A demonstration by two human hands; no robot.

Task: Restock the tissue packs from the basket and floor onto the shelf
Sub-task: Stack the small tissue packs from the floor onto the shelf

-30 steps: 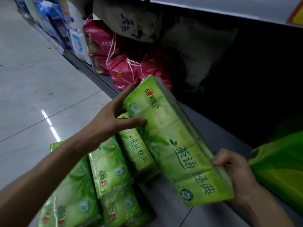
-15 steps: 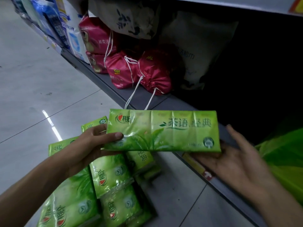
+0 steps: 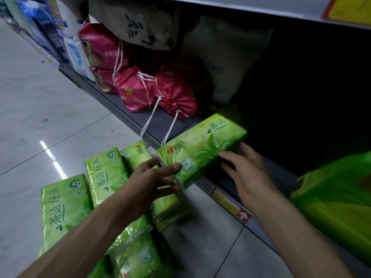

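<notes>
pink bag (image 3: 132, 95): "TOY" | green tissue pack (image 3: 200, 149): "茶语" | shelf-edge tag (image 3: 244, 216): white arrow

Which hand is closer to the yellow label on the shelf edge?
Right. The right hand is just beside the yellow label; the left hand holds the tissue pack, farther left.

Bare left hand (image 3: 149, 182), bare right hand (image 3: 248, 174), bare forearms (image 3: 80, 239)

My left hand (image 3: 152, 183) extends from the near left, its thumb and fingers pinching the tissue pack (image 3: 200, 145). My right hand (image 3: 249, 173) sits to the right, fingers straight, fingertips touching the pack.
</notes>
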